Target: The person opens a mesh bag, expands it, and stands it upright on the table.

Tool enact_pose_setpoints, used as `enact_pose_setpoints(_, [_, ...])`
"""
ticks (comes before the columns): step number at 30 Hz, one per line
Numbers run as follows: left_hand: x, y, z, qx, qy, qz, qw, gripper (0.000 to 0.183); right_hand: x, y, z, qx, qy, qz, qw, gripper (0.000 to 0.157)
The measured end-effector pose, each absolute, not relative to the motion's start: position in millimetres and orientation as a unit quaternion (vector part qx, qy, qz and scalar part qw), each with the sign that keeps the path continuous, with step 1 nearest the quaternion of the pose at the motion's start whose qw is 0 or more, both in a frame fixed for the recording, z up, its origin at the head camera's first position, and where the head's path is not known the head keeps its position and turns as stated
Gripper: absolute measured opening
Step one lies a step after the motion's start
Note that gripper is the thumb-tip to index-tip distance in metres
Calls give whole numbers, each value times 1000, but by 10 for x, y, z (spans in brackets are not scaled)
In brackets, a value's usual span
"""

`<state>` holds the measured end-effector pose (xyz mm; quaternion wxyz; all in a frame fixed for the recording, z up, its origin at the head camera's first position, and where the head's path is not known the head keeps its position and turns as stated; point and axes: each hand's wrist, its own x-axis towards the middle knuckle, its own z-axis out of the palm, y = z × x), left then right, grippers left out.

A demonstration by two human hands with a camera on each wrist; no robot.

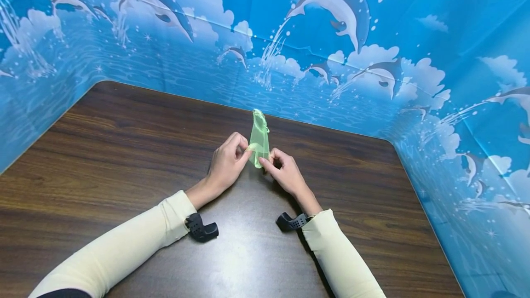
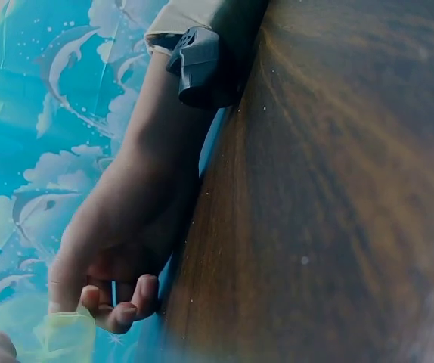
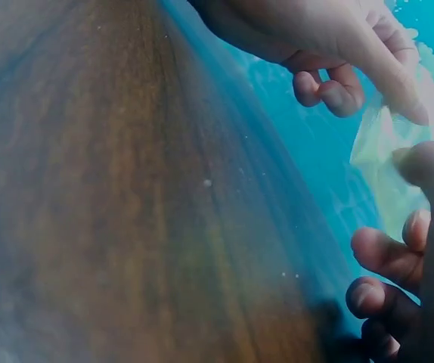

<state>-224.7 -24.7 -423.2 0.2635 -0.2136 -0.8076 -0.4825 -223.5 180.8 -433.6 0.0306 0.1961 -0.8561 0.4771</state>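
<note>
Wood-grain table (image 1: 124, 151); dolphin-print backdrop (image 1: 232, 77) behind; left hand (image 1: 225, 161), right hand (image 1: 285, 171) pinching green sheer pouch (image 1: 259, 137).

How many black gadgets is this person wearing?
2: one black gadget at the cuff of the left sleeve, another black gadget at the cuff of the right sleeve. No others show.

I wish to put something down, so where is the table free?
The table is bare between left sleeve and backdrop, and from right sleeve to right edge. Between the sleeves it is narrower, with black wrist devices jutting in. Crowded: toward the far edge, where left hand and right hand pinch sheer green fabric.
</note>
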Motion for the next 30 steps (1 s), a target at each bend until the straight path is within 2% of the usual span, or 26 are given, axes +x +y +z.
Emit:
enact_pose_setpoints(6, [-2234,-232,-4226,-217,-801,-488,270,26,-2223,1802,-4313,192,-839,510,5,24])
enact_pose_setpoints(13, [-2224,-224,-4230,-245,-792,-477,292,25,-2236,1796,-4338,177,-842,509,16,31])
enact_pose_setpoints(17, [-2218,-227,-4234,-254,-791,-475,292,25,-2248,1785,-4341,190,-834,517,17,27])
enact_pose_setpoints(22, [-2218,-228,-4232,-249,-801,-474,269,25,-2250,1786,-4337,186,-824,533,32,18])
enact_pose_setpoints(30, [-2214,-234,-4241,-263,-806,-486,212,20,-2245,1782,-4333,180,-827,532,27,22])
